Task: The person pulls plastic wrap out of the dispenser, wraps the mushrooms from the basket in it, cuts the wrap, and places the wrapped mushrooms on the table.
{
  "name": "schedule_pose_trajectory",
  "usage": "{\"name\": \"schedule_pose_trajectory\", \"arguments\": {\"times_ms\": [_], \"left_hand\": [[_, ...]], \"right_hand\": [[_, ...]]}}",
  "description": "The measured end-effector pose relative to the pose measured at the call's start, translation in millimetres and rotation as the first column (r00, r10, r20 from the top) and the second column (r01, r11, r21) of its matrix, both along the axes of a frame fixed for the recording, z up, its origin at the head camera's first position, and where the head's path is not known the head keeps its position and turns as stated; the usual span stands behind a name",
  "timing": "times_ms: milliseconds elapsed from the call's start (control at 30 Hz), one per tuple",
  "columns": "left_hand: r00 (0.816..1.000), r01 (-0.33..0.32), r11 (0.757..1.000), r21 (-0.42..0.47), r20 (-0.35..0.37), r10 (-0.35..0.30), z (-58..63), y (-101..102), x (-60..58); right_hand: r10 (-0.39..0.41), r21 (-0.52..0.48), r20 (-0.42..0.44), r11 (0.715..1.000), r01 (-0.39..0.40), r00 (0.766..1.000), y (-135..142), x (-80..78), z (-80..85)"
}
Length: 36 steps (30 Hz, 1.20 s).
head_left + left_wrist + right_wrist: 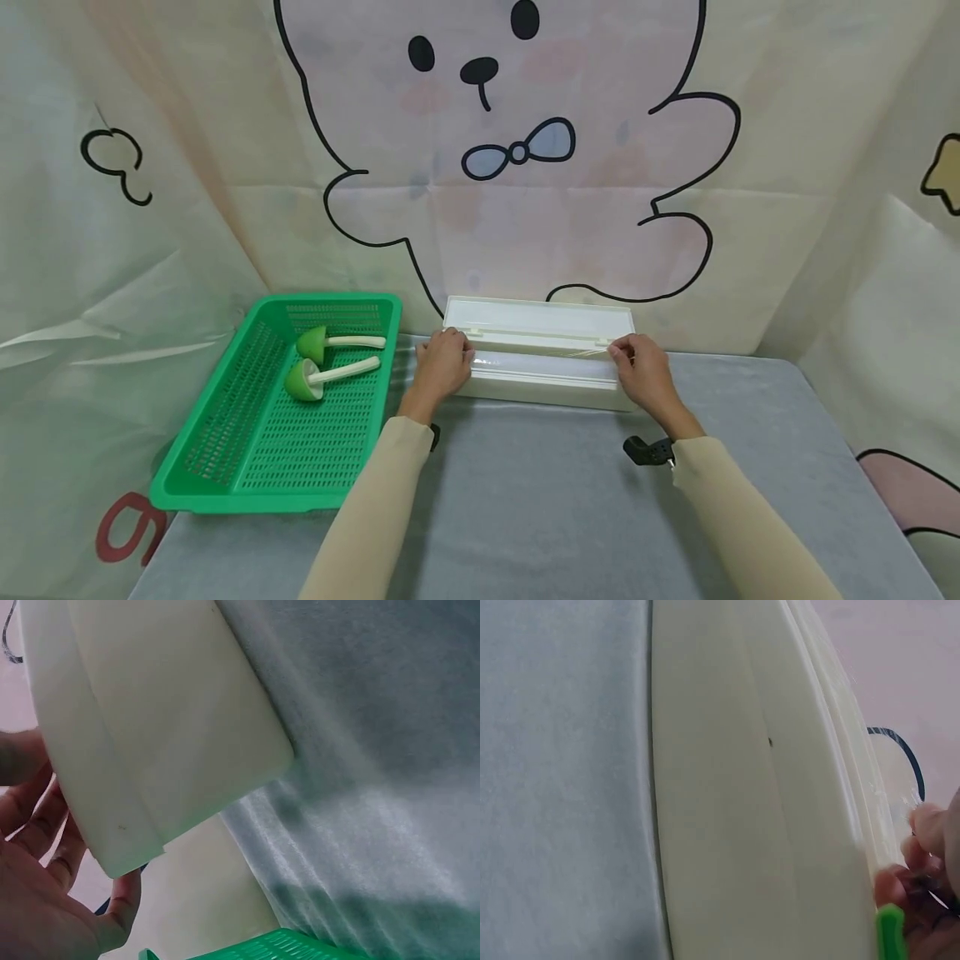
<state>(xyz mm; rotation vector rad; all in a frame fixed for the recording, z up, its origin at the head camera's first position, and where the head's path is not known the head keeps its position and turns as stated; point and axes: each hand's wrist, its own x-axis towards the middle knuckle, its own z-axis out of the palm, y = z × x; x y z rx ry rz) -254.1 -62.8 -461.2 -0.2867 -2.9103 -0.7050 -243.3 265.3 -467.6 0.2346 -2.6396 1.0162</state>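
Box, one: long, off-white, lid open at the back. Stands along the far edge of the surface, roughly midway between its corners, to the right of a green basket.

Film, clear: lies glossy along the open box, with a crinkled stretch near the right end.

Handling, as judged from the room: film very light, limp, likely to cling to skin and to itself; tears or creases if pulled unevenly. Best taken by the free edge, near both ends, with fingertips only. Box seems stiff, smooth and fairly light, so apt to slide if tugged; best steadied by its ends or front wall.

Right grip: at the box's right end, above its rim; thumb and fingertips pressed together, pinching the film's edge. The film runs leftward from it over the box.

Left grip: at the box's left end, fingers bent over the rim, the box extending to its right. Whether it pinches film or only the rim, I cannot tell.

Mushrooms, two: green caps, white stems; in the basket, towards the surface's far left corner.
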Motion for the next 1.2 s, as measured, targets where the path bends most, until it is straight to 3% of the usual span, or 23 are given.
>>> {"name": "schedule_pose_trajectory", "arguments": {"times_ms": [133,267,633,967,1067,1200], "left_hand": [[0.999,-0.032,0.995,0.095,-0.009,0.033,-2.9,-1.5,-1.1],[0.997,-0.052,0.967,0.251,-0.043,0.065,-7.9,-5.2,-0.5],[0.996,-0.029,0.897,0.441,-0.067,0.065,-11.8,-9.4,-1.6],[0.998,-0.001,0.778,0.628,-0.052,0.043,-10.1,-10.8,-2.9],[0.999,0.010,0.764,0.645,-0.035,0.017,-9.3,-10.9,-2.9],[1.000,0.008,0.772,0.636,-0.023,0.009,-8.3,-10.8,-2.5]], "right_hand": [[0.068,-0.004,0.044,0.998,-0.067,0.997,5.3,1.7,2.0],[0.098,0.009,0.054,0.995,-0.098,0.994,9.9,2.8,0.5],[0.058,-0.018,-0.010,0.998,-0.058,0.998,7.7,1.4,-4.3],[0.009,-0.039,-0.016,0.999,-0.009,1.000,5.7,0.7,1.6],[0.006,-0.029,-0.019,1.000,-0.006,1.000,6.4,0.4,0.2],[0.018,0.001,-0.019,1.000,-0.018,1.000,8.8,-0.2,-2.0]]}}
